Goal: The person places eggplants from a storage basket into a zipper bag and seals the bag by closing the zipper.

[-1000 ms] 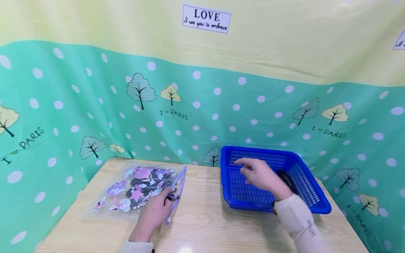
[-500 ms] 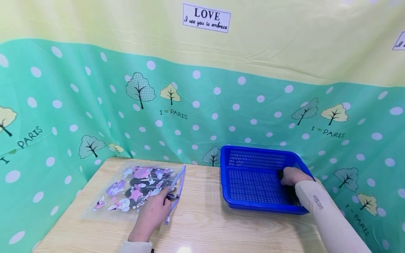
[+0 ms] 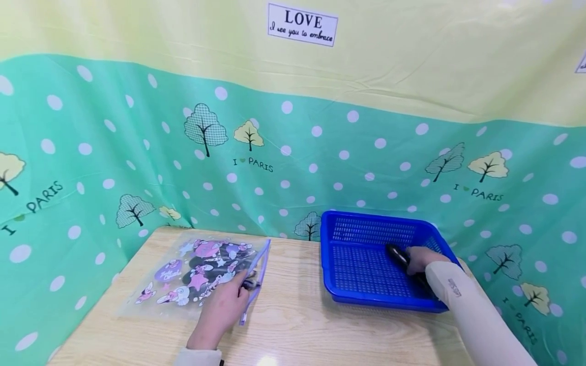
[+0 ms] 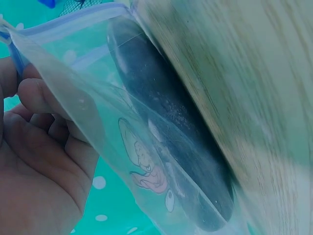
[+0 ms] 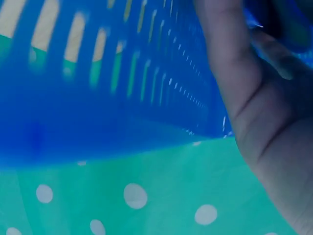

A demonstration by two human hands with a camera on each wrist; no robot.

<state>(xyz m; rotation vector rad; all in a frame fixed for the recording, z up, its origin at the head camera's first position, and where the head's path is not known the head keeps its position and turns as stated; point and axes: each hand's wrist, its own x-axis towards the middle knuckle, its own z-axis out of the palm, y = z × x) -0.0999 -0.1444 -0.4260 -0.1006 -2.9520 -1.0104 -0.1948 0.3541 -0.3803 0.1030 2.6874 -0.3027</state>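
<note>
My left hand [image 3: 224,304] pinches the lilac-edged mouth of a clear zip bag [image 3: 151,300] printed with pink and purple cartoon figures. The bag lies on the table with its mouth to the right, held partly open. Inside it, long dark, smooth-skinned eggplants show through the plastic; the left wrist view gives one eggplant [image 4: 171,122] close up. Over on the right, my right hand [image 3: 422,260] reaches into a blue perforated basket [image 3: 366,300] and grips a long glossy black eggplant [image 3: 397,255]. Its lower part is partly hidden by hand and sleeve.
The wooden table [image 3: 293,320] carries the bag on the left and the basket on the right, with a gap between. A green and yellow curtain [image 3: 274,132] hangs behind and at both sides. The basket's raised wall surrounds my right hand.
My right hand has moved right and down to the basket's right side and taken hold of the black eggplant, shifting its tip leftward. My left hand stays at the bag's mouth.
</note>
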